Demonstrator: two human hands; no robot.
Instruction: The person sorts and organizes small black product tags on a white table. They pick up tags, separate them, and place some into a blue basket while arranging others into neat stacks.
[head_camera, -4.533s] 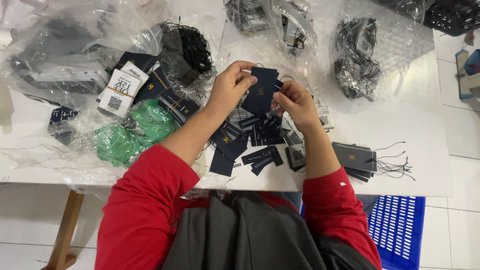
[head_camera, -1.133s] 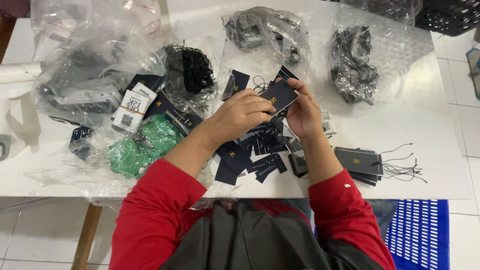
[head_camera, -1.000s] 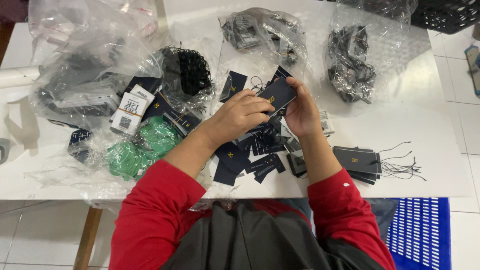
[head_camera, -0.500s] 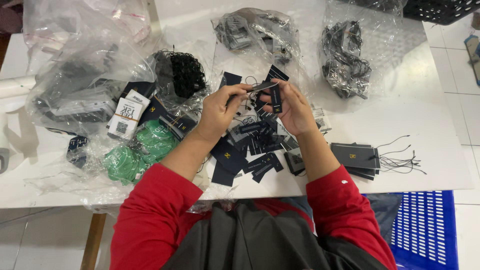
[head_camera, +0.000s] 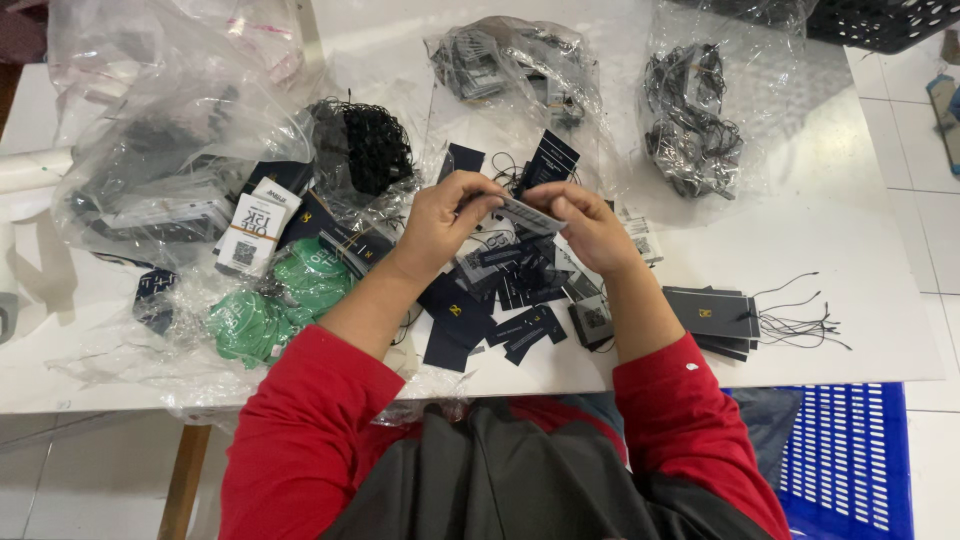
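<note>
both hands pinch one small tag (head_camera: 527, 214) above the table (head_camera: 880, 270): left hand (head_camera: 447, 217) grips its left end, right hand (head_camera: 590, 225) its right, long axis running between them.

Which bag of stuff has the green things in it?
The clear plastic bag of green tags at the table's near edge, beside the person's left forearm. The other bags hold black or grey things.

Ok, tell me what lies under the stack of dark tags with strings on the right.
The stack of dark tags rests on the white table, black strings trailing right. Lower tags are covered.
</note>
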